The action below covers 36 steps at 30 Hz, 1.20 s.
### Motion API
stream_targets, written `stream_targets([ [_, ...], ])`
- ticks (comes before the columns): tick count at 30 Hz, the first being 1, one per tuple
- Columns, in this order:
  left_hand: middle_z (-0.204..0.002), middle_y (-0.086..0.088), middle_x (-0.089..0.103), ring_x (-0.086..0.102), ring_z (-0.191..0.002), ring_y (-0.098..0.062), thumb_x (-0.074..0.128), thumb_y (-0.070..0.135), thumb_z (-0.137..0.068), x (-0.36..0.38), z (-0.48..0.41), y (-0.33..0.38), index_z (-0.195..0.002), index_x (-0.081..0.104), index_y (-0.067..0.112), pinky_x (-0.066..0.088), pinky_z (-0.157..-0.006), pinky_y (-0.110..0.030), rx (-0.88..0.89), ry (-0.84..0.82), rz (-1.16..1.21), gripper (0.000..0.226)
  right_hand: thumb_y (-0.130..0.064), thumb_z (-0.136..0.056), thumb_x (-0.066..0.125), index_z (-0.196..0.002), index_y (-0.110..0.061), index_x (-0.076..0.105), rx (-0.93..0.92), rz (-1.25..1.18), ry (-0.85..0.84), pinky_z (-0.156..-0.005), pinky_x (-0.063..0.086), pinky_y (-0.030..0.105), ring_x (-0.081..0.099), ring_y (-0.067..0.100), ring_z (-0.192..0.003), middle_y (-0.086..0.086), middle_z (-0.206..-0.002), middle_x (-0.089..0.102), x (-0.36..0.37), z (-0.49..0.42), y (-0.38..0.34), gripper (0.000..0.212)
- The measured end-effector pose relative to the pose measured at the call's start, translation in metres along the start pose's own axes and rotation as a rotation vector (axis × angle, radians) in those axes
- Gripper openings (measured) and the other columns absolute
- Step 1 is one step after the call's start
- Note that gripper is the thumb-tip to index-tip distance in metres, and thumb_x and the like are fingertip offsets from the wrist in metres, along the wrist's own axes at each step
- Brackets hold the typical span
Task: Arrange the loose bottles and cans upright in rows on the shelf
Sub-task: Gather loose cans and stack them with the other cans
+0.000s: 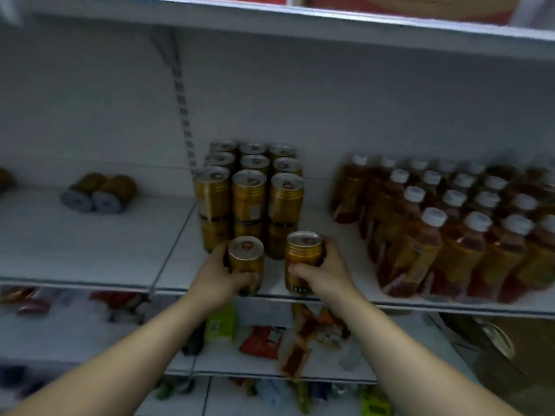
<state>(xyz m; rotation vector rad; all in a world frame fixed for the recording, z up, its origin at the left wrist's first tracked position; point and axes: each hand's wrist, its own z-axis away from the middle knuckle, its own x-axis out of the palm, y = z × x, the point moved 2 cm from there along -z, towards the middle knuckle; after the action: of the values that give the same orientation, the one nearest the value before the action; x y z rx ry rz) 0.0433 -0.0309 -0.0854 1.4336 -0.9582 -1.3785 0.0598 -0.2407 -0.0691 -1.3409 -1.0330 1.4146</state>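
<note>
1. Your left hand [217,273] is at the lower centre of the frame. Its fingers [249,277] are curled round an upright gold can [246,259], thumb across the front.
2. Your right hand [326,273] is just to the right of it. It grips a second gold can [303,255], also upright, with the thumb wrapped over the can's front and the other fingers round its far side.
3. Both held cans are at the front edge of the white shelf [90,250], a gap between them. You cannot tell whether their bases rest on the shelf or hang just above it.
4. Directly behind them, at the centre of the frame, stands a block of gold cans [249,193]: three columns wide, three deep and two layers high, pull tabs up.
5. On the right half of the frame, on the same shelf, white-capped bottles of amber drink [450,235] stand upright in close rows, well apart from the can block.
6. At the left of the frame, two cans [99,192] lie on their sides, touching, their ends facing you.
7. Below, on the lower shelf [75,334], lie loose snack packets [261,342], blurred, and a cardboard box [495,355] sits at the lower right.
</note>
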Motion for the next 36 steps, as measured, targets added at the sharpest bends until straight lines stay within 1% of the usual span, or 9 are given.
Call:
stream_targets([
  [3, -0.102, 0.017, 0.062, 0.059, -0.09, -0.001, 0.077, 0.032, -0.048, -0.024, 0.007, -0.007, -0.104, 0.047, 0.042, 0.047, -0.071, -0.024, -0.023, 0.099, -0.007, 0.064, -0.012, -0.067, 0.08, -0.103, -0.041, 0.044, -0.009, -0.003, -0.101, -0.059, 0.043, 0.011, 0.056, -0.005, -0.082, -0.018, -0.097, 0.059, 0.027, -0.002, 0.002, 0.059],
  [7, -0.089, 0.022, 0.065, 0.061, -0.081, 0.008, 0.084, 0.016, -0.057, -0.05, 0.004, -0.016, -0.095, 0.051, 0.045, 0.046, -0.065, -0.014, 0.013, 0.129, -0.049, 0.058, -0.011, -0.063, 0.078, -0.112, -0.044, 0.045, -0.02, 0.0, -0.179, -0.055, 0.043, 0.008, 0.057, -0.005, -0.084, -0.02, -0.1, 0.059, 0.059, -0.003, 0.005, 0.067],
  [15, -0.105, 0.028, 0.053, 0.052, -0.092, 0.009, 0.079, 0.018, -0.071, -0.065, -0.022, -0.025, -0.123, 0.036, 0.039, 0.043, -0.066, -0.006, 0.032, -0.037, -0.124, 0.071, -0.011, -0.067, 0.081, -0.125, -0.039, 0.038, -0.086, 0.033, -0.096, -0.091, 0.046, 0.027, 0.052, 0.01, -0.112, -0.012, -0.121, 0.053, 0.1, -0.007, 0.004, 0.077],
  [20, -0.105, 0.032, 0.049, 0.05, -0.091, 0.015, 0.082, 0.026, -0.068, -0.071, -0.034, -0.032, -0.124, 0.032, 0.041, 0.042, -0.063, -0.001, 0.027, -0.147, -0.158, 0.076, -0.017, -0.066, 0.082, -0.112, -0.051, 0.039, -0.144, 0.127, -0.009, -0.077, 0.039, 0.004, 0.053, 0.002, -0.106, -0.028, -0.109, 0.052, 0.107, -0.008, -0.002, 0.071],
  [22, -0.11, 0.029, 0.05, 0.052, -0.097, 0.007, 0.083, 0.029, -0.066, -0.078, -0.04, -0.031, -0.125, 0.032, 0.04, 0.041, -0.068, -0.001, 0.028, -0.208, -0.184, 0.078, -0.027, -0.061, 0.082, -0.12, -0.047, 0.04, -0.165, 0.176, 0.035, -0.084, 0.043, 0.013, 0.053, 0.007, -0.113, -0.017, -0.119, 0.054, 0.106, -0.007, -0.011, 0.075],
  [25, -0.136, 0.008, 0.045, 0.046, -0.12, -0.014, 0.076, 0.043, -0.07, -0.094, -0.048, -0.021, -0.14, 0.028, 0.032, 0.038, -0.088, -0.021, 0.023, -0.244, -0.32, 0.086, -0.053, -0.06, 0.075, -0.138, -0.034, 0.036, -0.218, 0.323, 0.126, -0.099, 0.042, 0.035, 0.044, 0.014, -0.125, -0.006, -0.138, 0.044, 0.1, -0.007, -0.037, 0.089],
  [28, -0.151, 0.001, 0.031, 0.035, -0.134, -0.019, 0.068, 0.056, -0.074, -0.116, -0.052, -0.007, -0.147, 0.019, 0.029, 0.033, -0.098, -0.028, 0.018, -0.237, -0.475, 0.092, -0.069, -0.063, 0.058, -0.137, -0.036, 0.035, -0.317, 0.469, 0.151, -0.095, 0.033, 0.028, 0.038, 0.016, -0.127, -0.007, -0.138, 0.039, 0.097, -0.008, -0.075, 0.084],
  [32, -0.154, 0.001, 0.024, 0.03, -0.137, -0.019, 0.064, 0.057, -0.077, -0.149, -0.043, 0.011, -0.147, 0.018, 0.029, 0.029, -0.104, -0.029, 0.034, -0.174, -0.597, 0.089, -0.068, -0.073, 0.054, -0.142, -0.031, 0.034, -0.465, 0.667, 0.093, -0.098, 0.024, 0.028, 0.031, 0.021, -0.134, -0.001, -0.147, 0.036, 0.107, -0.018, -0.127, 0.081],
  [36, -0.155, 0.001, 0.021, 0.029, -0.137, -0.021, 0.062, 0.055, -0.079, -0.189, -0.026, 0.011, -0.147, 0.018, 0.03, 0.029, -0.106, -0.032, -0.033, -0.096, -0.655, 0.085, -0.062, -0.078, 0.058, -0.138, -0.027, 0.041, -0.538, 0.74, -0.056, -0.098, 0.039, 0.035, 0.044, 0.024, -0.126, 0.001, -0.139, 0.047, 0.138, -0.034, -0.167, 0.071],
])
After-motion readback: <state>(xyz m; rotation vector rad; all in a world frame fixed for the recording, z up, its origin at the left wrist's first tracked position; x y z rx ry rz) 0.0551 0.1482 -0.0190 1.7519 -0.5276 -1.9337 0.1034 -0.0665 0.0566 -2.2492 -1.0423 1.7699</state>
